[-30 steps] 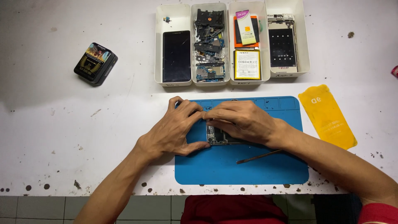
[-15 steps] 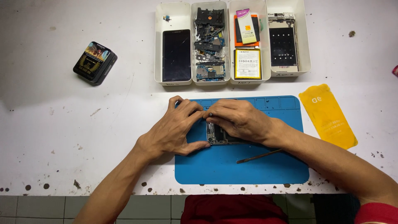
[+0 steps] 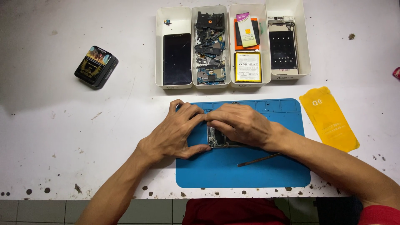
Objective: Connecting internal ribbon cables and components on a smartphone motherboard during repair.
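A small black box with a gold-winged picture on its lid (image 3: 96,66) lies far left on the stained white table (image 3: 62,137). At the table's far edge stands a row of four white plastic trays: the first (image 3: 174,21) holds a dark phone screen (image 3: 177,59), the second a heap of small circuit boards and black parts (image 3: 210,48), the third a flat battery with a yellow-edged label (image 3: 248,66) below an orange and purple packet (image 3: 246,30), the fourth a phone frame with a dotted black plate (image 3: 283,49).

Nearer the person lies a blue rubber work mat (image 3: 250,175). On it the left hand (image 3: 177,133) grips the left side of an opened phone body (image 3: 216,139), thumb pressed along its near edge, fingers curled over the top. The right hand (image 3: 241,125) lies over the phone, its fingers closed together and meeting the left fingertips; whether it pinches anything cannot be told. A thin dark prying tool (image 3: 259,159) lies on the mat beside the right wrist. Right of the mat lies a yellow flat sleeve (image 3: 329,118).
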